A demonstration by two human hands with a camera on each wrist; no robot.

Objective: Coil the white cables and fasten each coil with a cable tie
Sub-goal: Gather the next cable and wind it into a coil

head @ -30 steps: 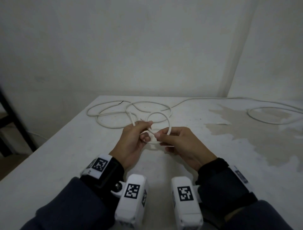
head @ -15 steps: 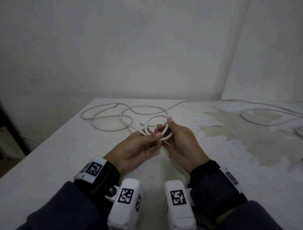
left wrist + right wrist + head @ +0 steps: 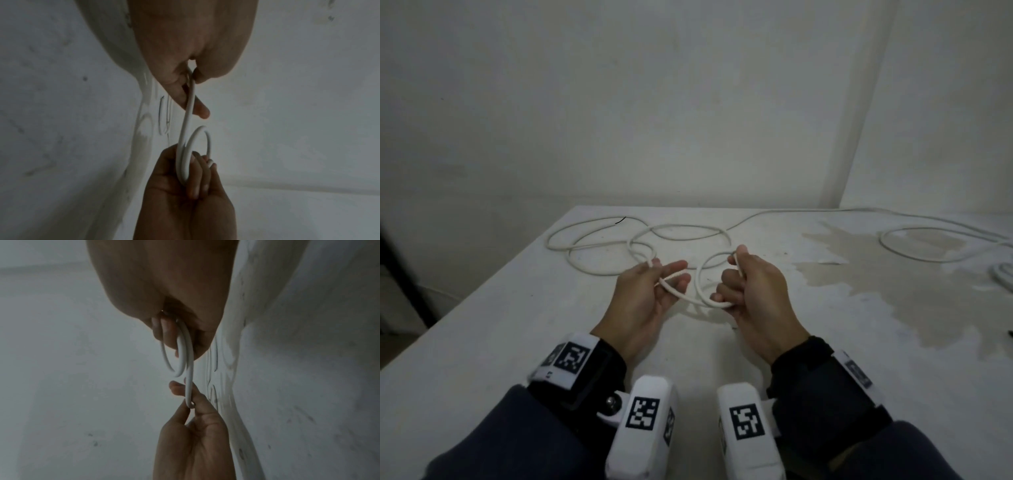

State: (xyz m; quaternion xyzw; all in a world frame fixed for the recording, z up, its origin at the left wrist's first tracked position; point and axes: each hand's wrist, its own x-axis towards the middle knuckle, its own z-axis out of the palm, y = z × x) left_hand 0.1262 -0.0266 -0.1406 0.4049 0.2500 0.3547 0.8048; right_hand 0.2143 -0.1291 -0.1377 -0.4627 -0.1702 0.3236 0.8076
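The left hand (image 3: 650, 291) and right hand (image 3: 753, 291), pressed together half a second ago, have drawn apart. A straight run of thin white round cable (image 3: 678, 291) now stretches between them. The small loop (image 3: 705, 274) has gone with the right hand's curled fingers.

A pale, scuffed worktop (image 3: 517, 325) carries a white cable (image 3: 599, 236) sprawled in loose loops near its far edge, a broad tan stain (image 3: 876, 281) toward the right edge, and a second cable loop (image 3: 914, 253) lying over that stain.
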